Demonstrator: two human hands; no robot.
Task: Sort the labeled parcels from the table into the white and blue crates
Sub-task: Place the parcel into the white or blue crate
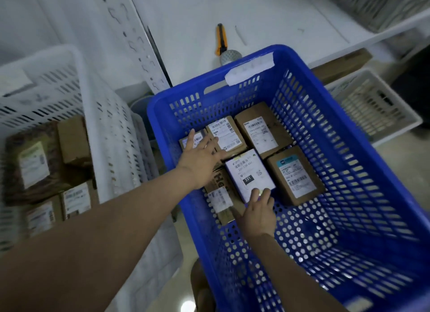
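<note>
A person's two bare arms reach into the blue crate (349,176) that fills the centre and right of the frame. The left hand (200,153) lies with fingers spread and straight over two brown parcels in the crate's upper-left corner, a small one (186,141) and a larger one with a barcode label (229,134); its grip is open, closed round nothing. The right hand (258,210) rests its extended fingertips against the near edge of a white parcel (249,174) marked "231", which sits in the middle of the crate floor; that grip too is open, touching rather than holding.

Three more brown labelled parcels lie in the blue crate: one at the upper middle (260,130), one to the right of the white parcel (294,174) and one at the lower left, partly under it (221,197). A strip of white tape (249,67) is stuck on the crate's far rim.

At the left of the frame, the white crate (109,137) holds several brown labelled parcels (35,165). Beyond the blue crate, at upper centre, an orange-and-black utility knife (221,39) lies on the white table (279,16). Another white crate (372,107) stands at right.
</note>
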